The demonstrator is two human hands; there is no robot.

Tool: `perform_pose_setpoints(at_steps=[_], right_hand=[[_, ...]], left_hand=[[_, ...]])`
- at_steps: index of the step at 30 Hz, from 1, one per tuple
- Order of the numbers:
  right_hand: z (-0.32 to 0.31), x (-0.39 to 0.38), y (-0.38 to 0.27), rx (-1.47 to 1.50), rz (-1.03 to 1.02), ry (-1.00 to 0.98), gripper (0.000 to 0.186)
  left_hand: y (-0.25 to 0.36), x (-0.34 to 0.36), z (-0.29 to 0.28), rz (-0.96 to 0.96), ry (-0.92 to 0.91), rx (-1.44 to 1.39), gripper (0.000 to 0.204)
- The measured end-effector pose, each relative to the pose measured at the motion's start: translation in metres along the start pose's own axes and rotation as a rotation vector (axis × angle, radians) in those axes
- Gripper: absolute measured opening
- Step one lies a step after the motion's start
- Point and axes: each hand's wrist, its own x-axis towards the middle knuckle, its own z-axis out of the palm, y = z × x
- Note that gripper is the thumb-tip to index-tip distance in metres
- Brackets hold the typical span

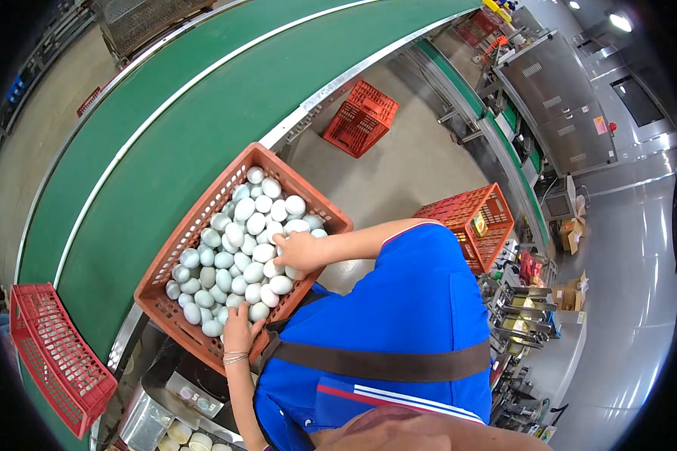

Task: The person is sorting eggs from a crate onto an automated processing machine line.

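A reddish-orange plastic crate (169, 237) full of pale bluish-white eggs (242, 242) sits tilted in front of me, at the edge of a green conveyor belt (203, 98). My right hand (299, 252) reaches over the crate's right side, its fingers spread apart among the eggs on top. Beneath that palm some eggs are partly hidden. At the near side, my left hand (241, 331) comes over the rim and rests its parted fingers on the eggs by the wall. Thin bracelets circle the left wrist.
A red crate (60, 353) stands on the belt's left end. Two more crates, one red (361, 119) and one orange-red (466, 225), are on the floor to the right. Bottom left, a clear container (147, 417) stands beside pale round items. Metal machinery (560, 98) lines the right.
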Motion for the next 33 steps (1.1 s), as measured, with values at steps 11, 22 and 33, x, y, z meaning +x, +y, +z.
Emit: perform_pose_setpoints(at_steps=[11,22,33], right_hand=[[0.016,0.019,0.037,0.061,-0.042,-0.083,0.063],[-0.060,0.043,-0.134,-0.059,-0.286,0.349,0.056],[0.046,-0.001,-0.542,-0.177,-1.530,0.013,0.054]], left_hand=[[-0.004,-0.001,-0.015,0.122,0.169,-0.304,0.043],[0.024,-0.184,0.014,0.502,0.842,-1.966,0.045],[0.105,-0.482,0.192,-1.028,2.241,-0.547,0.037]])
